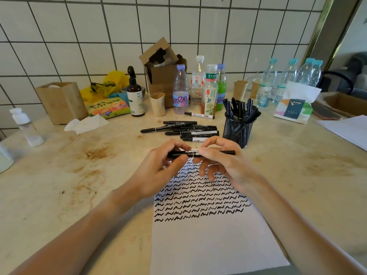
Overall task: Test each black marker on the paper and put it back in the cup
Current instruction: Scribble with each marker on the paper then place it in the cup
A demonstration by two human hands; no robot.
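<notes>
Head camera view: two bare hands hold one slim black marker (pixel 200 154) level above the far edge of a white paper sheet (pixel 210 245) covered in rows of black squiggles. The left hand (pixel 158 165) pinches the marker's left end, and the right hand (pixel 220 161) grips its right part. Just beyond, loose black markers (pixel 184 130) lie on the stained beige counter (pixel 79 175). To their right stands a black mesh cup (pixel 238 130) full of markers

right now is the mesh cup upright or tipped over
Upright. The mesh cup stands on its base on the table, with markers sticking up out of its open top.
</notes>
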